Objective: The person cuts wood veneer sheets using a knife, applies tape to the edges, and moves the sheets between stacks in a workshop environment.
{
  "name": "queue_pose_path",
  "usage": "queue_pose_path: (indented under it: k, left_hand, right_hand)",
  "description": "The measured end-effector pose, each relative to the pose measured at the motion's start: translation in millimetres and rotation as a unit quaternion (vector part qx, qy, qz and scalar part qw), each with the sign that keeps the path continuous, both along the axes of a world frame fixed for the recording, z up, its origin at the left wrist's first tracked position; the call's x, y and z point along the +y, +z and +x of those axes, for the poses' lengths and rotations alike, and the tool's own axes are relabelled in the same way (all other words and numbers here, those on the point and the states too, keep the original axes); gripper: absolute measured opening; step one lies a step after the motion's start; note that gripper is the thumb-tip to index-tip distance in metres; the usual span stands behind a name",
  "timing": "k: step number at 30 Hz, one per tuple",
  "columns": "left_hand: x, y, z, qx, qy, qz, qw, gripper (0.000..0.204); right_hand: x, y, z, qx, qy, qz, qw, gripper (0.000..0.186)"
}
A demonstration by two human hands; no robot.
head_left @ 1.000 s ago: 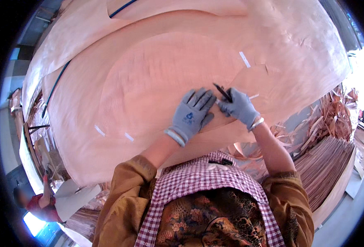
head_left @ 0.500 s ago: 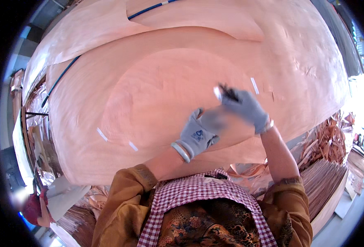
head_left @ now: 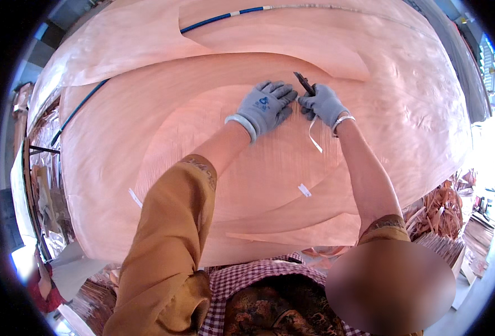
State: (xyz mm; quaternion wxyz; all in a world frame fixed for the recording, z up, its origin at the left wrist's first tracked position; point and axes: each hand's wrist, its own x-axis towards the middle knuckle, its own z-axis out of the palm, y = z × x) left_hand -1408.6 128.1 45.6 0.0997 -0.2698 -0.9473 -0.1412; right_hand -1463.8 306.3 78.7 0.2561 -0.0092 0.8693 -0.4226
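- Left hand (head_left: 265, 106), grey glove: lying palm-down on the big pinkish sheet (head_left: 230, 168), fingers stretching out with only slight gaps.
- Right hand (head_left: 323, 105), grey glove: clamping its fingers on a black tool (head_left: 302, 81) — tip pointing up-left, away from the wearer.
- Hands are sitting just beside each other, over the upper part of a lighter oval area.
- White strip (head_left: 314, 135) is trailing below the right hand — can't tell if the fingers are pinching it.
- White tape piece (head_left: 304, 190) is lying on the sheet below the hands; another tape bit (head_left: 135, 197) is sitting well off to the left.
- Blue rod-like line (head_left: 222, 21) is running along the far side.
- Shavings pile (head_left: 443, 207) is standing right of the sheet.
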Motion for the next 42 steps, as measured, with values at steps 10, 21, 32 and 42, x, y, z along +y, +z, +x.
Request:
queue_pose_path:
  k: [10,21,32,42]
  left_hand:
    - [4,18,-3,-0.054,-0.008,-0.108,0.993,0.035]
    - [-34,65,138,-0.516,0.203,0.67,0.494,0.032]
    - [-127,56,199,-0.326,0.356,0.623,0.615,0.014]
    - [-188,58,221,-0.26,0.355,0.634,0.635,0.016]
  right_hand:
    - [-7,58,63,-0.063,0.013,-0.195,0.979,0.013]
    - [-31,62,131,-0.095,0.087,-0.249,0.96,0.02]
    - [-70,45,204,0.244,0.425,0.013,0.871,0.02]
    - [-186,15,190,-0.185,0.212,-0.29,0.915,0.022]
